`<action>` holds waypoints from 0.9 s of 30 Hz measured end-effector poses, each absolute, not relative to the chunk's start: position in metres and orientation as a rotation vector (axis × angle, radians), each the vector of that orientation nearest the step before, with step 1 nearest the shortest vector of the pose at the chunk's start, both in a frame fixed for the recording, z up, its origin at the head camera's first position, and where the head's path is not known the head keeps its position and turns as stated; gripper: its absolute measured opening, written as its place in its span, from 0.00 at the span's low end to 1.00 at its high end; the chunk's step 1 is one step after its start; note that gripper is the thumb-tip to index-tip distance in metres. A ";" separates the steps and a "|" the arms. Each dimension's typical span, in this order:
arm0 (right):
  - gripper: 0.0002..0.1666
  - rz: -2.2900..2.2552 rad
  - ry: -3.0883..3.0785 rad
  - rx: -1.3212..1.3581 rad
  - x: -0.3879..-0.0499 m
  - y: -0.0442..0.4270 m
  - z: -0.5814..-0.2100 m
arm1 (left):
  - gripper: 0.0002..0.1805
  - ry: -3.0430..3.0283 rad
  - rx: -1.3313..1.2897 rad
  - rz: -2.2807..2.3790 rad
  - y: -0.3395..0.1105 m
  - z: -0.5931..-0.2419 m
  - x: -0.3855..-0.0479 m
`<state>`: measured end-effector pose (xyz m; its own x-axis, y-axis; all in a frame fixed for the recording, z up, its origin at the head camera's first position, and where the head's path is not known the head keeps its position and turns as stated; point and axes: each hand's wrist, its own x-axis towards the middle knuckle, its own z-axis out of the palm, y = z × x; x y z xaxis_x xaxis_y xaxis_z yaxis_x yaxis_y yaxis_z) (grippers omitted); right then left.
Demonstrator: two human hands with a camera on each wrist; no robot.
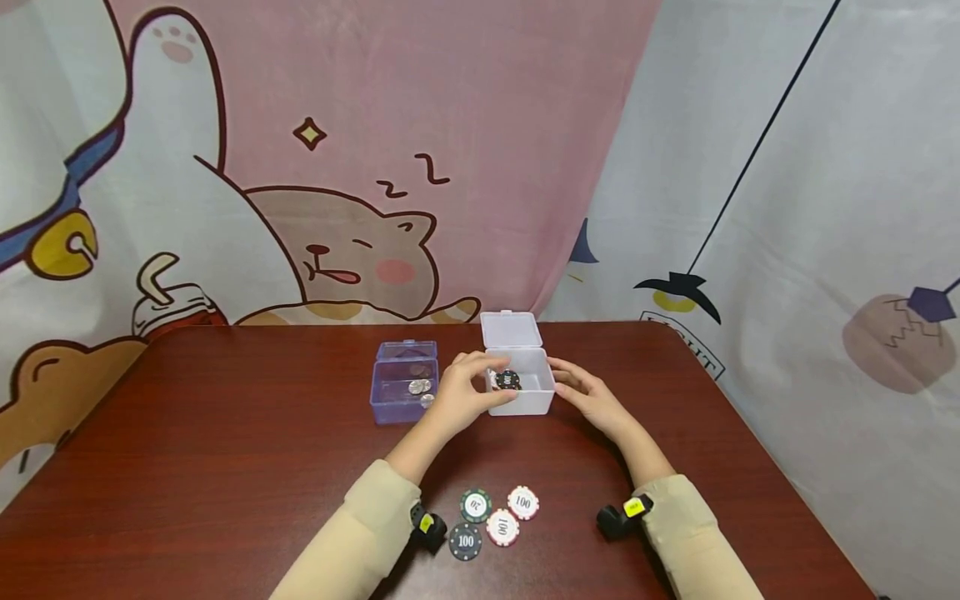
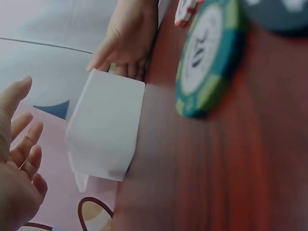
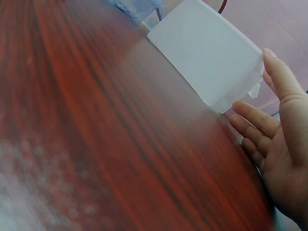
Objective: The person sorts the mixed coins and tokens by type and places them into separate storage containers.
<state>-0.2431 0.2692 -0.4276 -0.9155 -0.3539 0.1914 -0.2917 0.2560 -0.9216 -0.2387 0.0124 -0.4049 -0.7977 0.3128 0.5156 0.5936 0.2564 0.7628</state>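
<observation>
An open white plastic box [image 1: 535, 402] stands on the table with its lid tipped back. Inside, toward the left, lie a black poker chip [image 1: 507, 380] and something whitish partly hidden. Over the box's left side reaches my left hand [image 1: 459, 392], thumb and fingers apart; the left wrist view shows this hand [image 2: 17, 187] loosely spread, holding nothing. On the other side, my right hand [image 1: 595, 403] touches the box's right wall. In the right wrist view its thumb tip [image 3: 270, 55] meets the box corner, while the other fingers extend beside the wall.
Left of the white box stands an open translucent blue box [image 1: 396, 412] with several silver coins [image 1: 419, 387]. Nearer me lie a green chip [image 1: 476, 505], a black chip [image 1: 465, 542] and two red-and-white chips [image 1: 502, 527]. A printed curtain [image 1: 510, 150] hangs behind the table [image 1: 225, 467].
</observation>
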 end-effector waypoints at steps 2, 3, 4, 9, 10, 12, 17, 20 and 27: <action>0.29 -1.773 2.452 -0.629 -0.243 0.269 -0.428 | 0.24 -2.253 -0.883 -1.572 0.008 -0.404 -0.234; 0.29 -1.772 2.453 -0.629 -0.244 0.269 -0.428 | 0.24 -2.252 -0.903 -1.583 0.006 -0.404 -0.231; 0.29 -1.773 2.454 -0.628 -0.244 0.269 -0.428 | 0.24 -2.254 -0.924 -1.587 0.003 -0.404 -0.229; 0.29 -1.772 2.457 -0.608 -0.245 0.269 -0.428 | 0.24 -2.283 -1.020 -1.573 -0.010 -0.406 -0.218; 0.29 -1.771 2.459 -0.605 -0.245 0.269 -0.428 | 0.24 -2.284 -1.035 -1.565 -0.013 -0.407 -0.217; 0.29 -1.767 2.461 -0.603 -0.245 0.269 -0.428 | 0.24 -2.285 -1.060 -1.555 -0.017 -0.408 -0.214; 0.29 -1.746 2.483 -0.598 -0.244 0.269 -0.428 | 0.25 -2.332 -1.129 -1.569 -0.026 -0.408 -0.206; 0.29 -1.741 2.489 -0.593 -0.244 0.269 -0.427 | 0.25 -2.365 -1.186 -1.583 -0.030 -0.408 -0.202; 0.29 -1.767 2.468 -0.602 -0.244 0.269 -0.428 | 0.23 -2.394 -1.311 -1.598 -0.037 -0.408 -0.196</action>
